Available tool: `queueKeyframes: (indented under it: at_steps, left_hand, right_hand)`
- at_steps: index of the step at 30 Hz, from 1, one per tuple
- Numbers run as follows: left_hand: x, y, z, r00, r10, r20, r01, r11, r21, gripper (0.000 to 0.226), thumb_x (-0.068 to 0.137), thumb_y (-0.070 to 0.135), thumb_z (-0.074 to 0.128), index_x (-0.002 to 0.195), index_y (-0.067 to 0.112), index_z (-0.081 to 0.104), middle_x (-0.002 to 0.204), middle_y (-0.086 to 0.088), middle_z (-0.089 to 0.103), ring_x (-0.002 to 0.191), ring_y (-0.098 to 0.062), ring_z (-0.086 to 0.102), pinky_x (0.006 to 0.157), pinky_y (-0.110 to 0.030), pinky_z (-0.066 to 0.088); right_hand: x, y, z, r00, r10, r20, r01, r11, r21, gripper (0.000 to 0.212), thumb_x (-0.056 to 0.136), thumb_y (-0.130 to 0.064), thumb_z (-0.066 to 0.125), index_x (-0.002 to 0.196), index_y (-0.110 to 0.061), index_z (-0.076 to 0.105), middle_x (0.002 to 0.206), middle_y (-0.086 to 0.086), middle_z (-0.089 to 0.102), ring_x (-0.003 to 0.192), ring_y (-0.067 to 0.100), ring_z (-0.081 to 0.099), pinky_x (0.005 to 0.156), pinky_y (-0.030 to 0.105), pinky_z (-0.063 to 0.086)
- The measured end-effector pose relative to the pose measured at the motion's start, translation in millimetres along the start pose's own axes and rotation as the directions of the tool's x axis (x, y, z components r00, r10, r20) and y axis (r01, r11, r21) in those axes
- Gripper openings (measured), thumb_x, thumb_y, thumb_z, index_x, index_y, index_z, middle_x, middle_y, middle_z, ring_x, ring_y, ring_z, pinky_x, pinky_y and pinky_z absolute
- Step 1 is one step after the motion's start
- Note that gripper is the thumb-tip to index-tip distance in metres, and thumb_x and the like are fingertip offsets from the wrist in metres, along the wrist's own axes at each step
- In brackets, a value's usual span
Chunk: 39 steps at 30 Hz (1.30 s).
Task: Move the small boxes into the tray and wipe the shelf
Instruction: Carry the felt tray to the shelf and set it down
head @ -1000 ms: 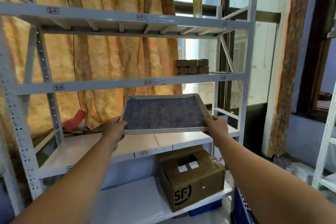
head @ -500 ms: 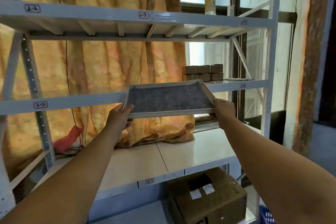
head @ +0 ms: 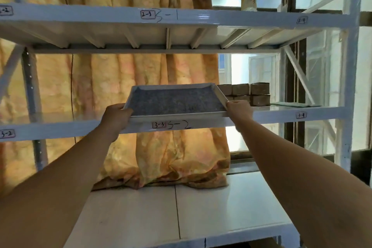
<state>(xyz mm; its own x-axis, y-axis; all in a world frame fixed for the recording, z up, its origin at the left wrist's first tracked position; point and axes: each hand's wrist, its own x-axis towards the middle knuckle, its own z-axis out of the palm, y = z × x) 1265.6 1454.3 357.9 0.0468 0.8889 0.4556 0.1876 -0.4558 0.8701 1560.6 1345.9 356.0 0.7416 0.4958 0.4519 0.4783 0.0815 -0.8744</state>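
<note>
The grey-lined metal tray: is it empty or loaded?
Empty. The grey-lined metal tray shows only its bare speckled liner; the small brown cardboard boxes sit stacked on the white shelf to its right.

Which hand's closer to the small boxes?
Right. The right hand grips the tray at its right edge, just left of the boxes; the left hand grips the opposite edge.

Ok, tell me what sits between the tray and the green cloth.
The stacked small boxes stand between tray and green cloth, per the head view; the right hand grips the tray's corner.
</note>
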Motion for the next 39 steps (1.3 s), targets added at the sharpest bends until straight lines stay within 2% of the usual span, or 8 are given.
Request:
queueKeyframes:
  at_steps: [5, 9, 14, 19, 23, 30, 35, 39]
  left_hand:
    - [42, 4, 29, 0.995, -0.016, -0.095, 0.02, 0.999, 0.044, 0.014, 0.086, 0.007, 0.051, 0.09, 0.009, 0.065, 0.07, -0.011, 0.046, 0.06, -0.024, 0.038, 0.057, -0.03, 0.029]
    - [73, -6, 44, 0.989, -0.063, -0.131, 0.079, 0.989, 0.123, 0.012, 0.083, 0.007, 0.054, 0.078, 0.002, 0.063, 0.07, -0.014, 0.045, 0.064, -0.024, 0.041, 0.061, -0.033, 0.031]
    - [109, -19, 60, 0.98, -0.143, -0.141, 0.177, 0.946, 0.271, 0.026, 0.081, 0.012, 0.059, 0.058, 0.004, 0.051, 0.064, -0.014, 0.047, 0.061, -0.026, 0.043, 0.06, -0.032, 0.032]
    - [145, -29, 73, 0.975, -0.156, -0.16, 0.201, 0.925, 0.323, 0.027, 0.079, 0.021, 0.066, 0.081, -0.006, 0.064, 0.08, -0.02, 0.061, 0.084, -0.04, 0.065, 0.06, -0.031, 0.042]
    - [174, -36, 81, 0.981, -0.176, -0.077, 0.192, 0.904, 0.381, 0.03, 0.081, 0.023, 0.067, 0.08, -0.006, 0.059, 0.078, -0.021, 0.06, 0.068, -0.033, 0.057, 0.054, -0.028, 0.037]
    - [203, -48, 94, 0.986, -0.162, -0.023, 0.152, 0.854, 0.498, 0.027, 0.081, 0.02, 0.067, 0.077, -0.004, 0.055, 0.098, -0.028, 0.063, 0.089, -0.038, 0.061, 0.055, -0.028, 0.035]
    - [203, -46, 103, 0.977, -0.204, 0.06, 0.138, 0.824, 0.55, 0.033, 0.084, 0.018, 0.065, 0.063, 0.003, 0.044, 0.069, -0.012, 0.045, 0.068, -0.024, 0.046, 0.049, -0.027, 0.028]
    - [206, -44, 109, 0.979, -0.192, 0.065, 0.115, 0.788, 0.604, 0.016, 0.084, 0.009, 0.062, 0.078, -0.005, 0.057, 0.08, -0.025, 0.055, 0.065, -0.023, 0.041, 0.048, -0.027, 0.025]
  right_hand:
    - [64, 6, 18, 0.992, -0.043, 0.12, 0.061, 0.986, -0.152, 0.029, 0.086, -0.014, 0.049, 0.088, 0.002, 0.072, 0.077, 0.012, 0.059, 0.08, 0.03, 0.058, 0.066, 0.028, 0.039]
    - [103, 15, 37, 0.978, -0.055, 0.203, 0.109, 0.959, -0.263, 0.026, 0.088, -0.015, 0.051, 0.098, 0.004, 0.066, 0.083, 0.013, 0.058, 0.085, 0.031, 0.06, 0.065, 0.027, 0.038]
    - [133, 24, 58, 0.965, -0.05, 0.256, 0.129, 0.945, -0.3, 0.029, 0.092, -0.024, 0.051, 0.085, 0.003, 0.058, 0.085, 0.015, 0.055, 0.083, 0.03, 0.055, 0.068, 0.029, 0.039]
    - [154, 29, 84, 0.967, -0.029, 0.253, 0.126, 0.918, -0.377, 0.031, 0.092, -0.025, 0.05, 0.103, 0.003, 0.058, 0.09, 0.014, 0.055, 0.091, 0.032, 0.059, 0.065, 0.028, 0.04]
    - [168, 28, 97, 0.973, -0.018, 0.229, 0.118, 0.895, -0.43, 0.036, 0.092, -0.024, 0.052, 0.11, 0.007, 0.055, 0.097, 0.017, 0.059, 0.102, 0.034, 0.061, 0.066, 0.029, 0.042]
    - [186, 34, 112, 0.969, 0.048, 0.242, 0.082, 0.863, -0.499, 0.025, 0.088, -0.028, 0.057, 0.086, -0.004, 0.051, 0.088, 0.01, 0.058, 0.083, 0.026, 0.057, 0.074, 0.034, 0.047]
    - [198, 42, 108, 0.96, 0.078, 0.269, 0.08, 0.845, -0.528, 0.015, 0.087, -0.018, 0.053, 0.076, -0.007, 0.051, 0.076, 0.008, 0.055, 0.063, 0.018, 0.05, 0.054, 0.025, 0.038]
    - [204, 44, 105, 0.948, 0.091, 0.305, 0.104, 0.817, -0.567, 0.023, 0.085, -0.027, 0.058, 0.074, -0.008, 0.051, 0.071, 0.006, 0.055, 0.061, 0.018, 0.052, 0.051, 0.026, 0.039]
